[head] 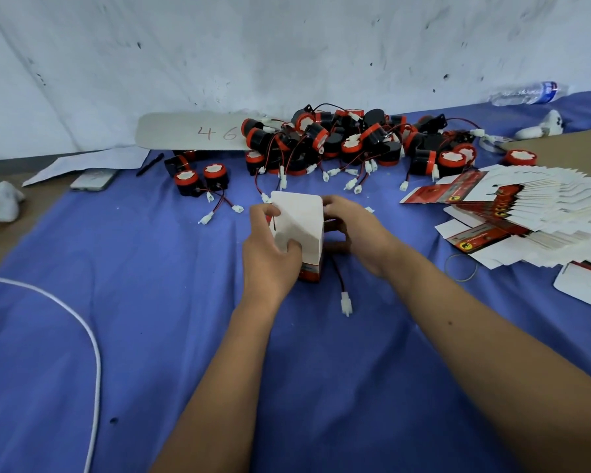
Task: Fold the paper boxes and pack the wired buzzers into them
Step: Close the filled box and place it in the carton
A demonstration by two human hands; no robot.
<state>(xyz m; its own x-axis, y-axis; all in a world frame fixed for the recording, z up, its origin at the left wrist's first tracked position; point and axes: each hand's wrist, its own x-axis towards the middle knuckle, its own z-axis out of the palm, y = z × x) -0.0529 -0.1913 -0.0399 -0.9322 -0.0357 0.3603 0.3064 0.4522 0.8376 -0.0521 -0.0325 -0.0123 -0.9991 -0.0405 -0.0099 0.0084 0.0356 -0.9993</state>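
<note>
A folded white paper box [302, 227] with a red bottom edge stands on the blue cloth [151, 302], its top flap raised. My left hand [270, 250] grips its left side, thumb on the front face. My right hand [348, 227] holds the right side from behind. A black and red wire with a white connector [346, 302] trails out from under the box onto the cloth. A pile of black and red wired buzzers [355, 141] lies behind. Flat unfolded boxes [526, 209] fan out at the right.
Two loose buzzers [198, 180] sit left of the pile. A card marked 46 [198, 131], a pen [150, 164], a phone [94, 180] and paper lie back left. A white cable [93, 343] curves at the left. A water bottle [529, 93] and rubber bands [462, 266] are at the right.
</note>
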